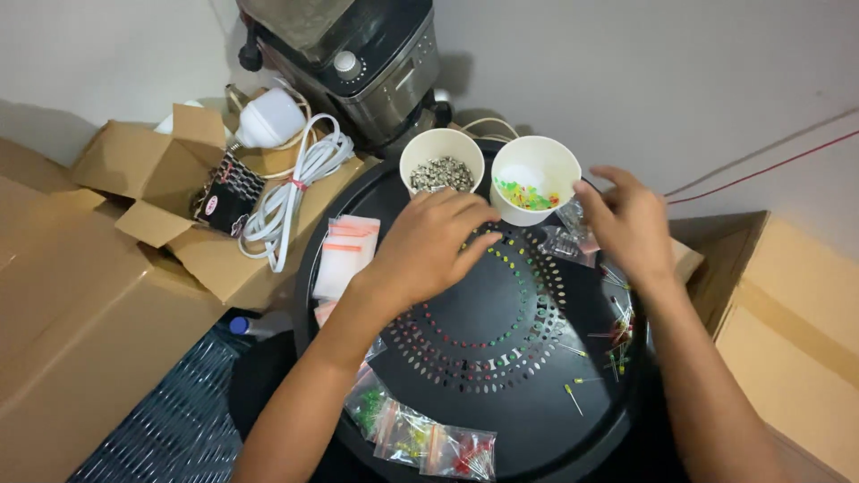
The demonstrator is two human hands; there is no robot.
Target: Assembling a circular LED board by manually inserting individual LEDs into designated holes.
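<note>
My left hand [429,246] hovers palm down over the black round perforated tray [519,420], fingers curled near a row of small coloured LEDs [510,259] set in its holes. My right hand [626,224] reaches toward a white paper cup of green and yellow LEDs [534,179], fingers apart beside a clear plastic bag [573,237]. Whether either hand pinches an LED is hidden. A second white cup [441,163] holds small metallic parts.
Loose LEDs [616,335] lie at the tray's right. Small clear bags of LEDs [420,434] and empty zip bags [347,250] sit on its left rim. Cardboard boxes [152,170], a white cable [291,192] and a grey appliance [367,54] stand behind.
</note>
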